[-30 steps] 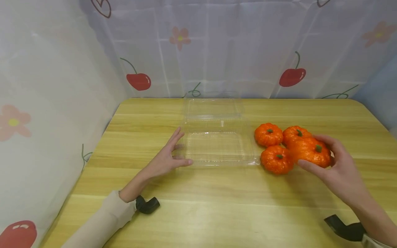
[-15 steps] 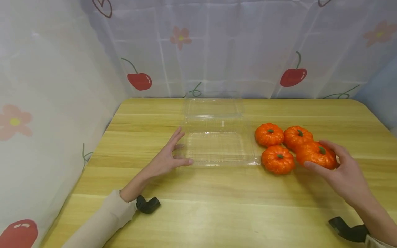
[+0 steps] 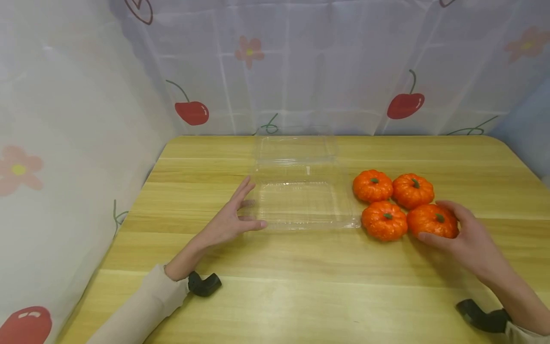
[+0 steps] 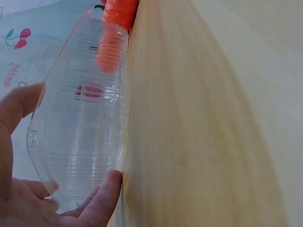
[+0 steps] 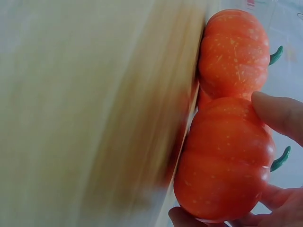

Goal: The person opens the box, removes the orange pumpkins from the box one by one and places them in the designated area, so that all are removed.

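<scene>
Pumpkin nearest me sits on the table, cupped in my right hand (fingers curled round it), right of the clear clamshell box my flat left hand steadies at its left edge.

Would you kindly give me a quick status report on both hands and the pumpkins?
Left hand steadies clear clamshell container, fingers straight. Right hand grips near-right pumpkin, resting on table. Three other pumpkins beside it; container open, nothing blocking.
</scene>
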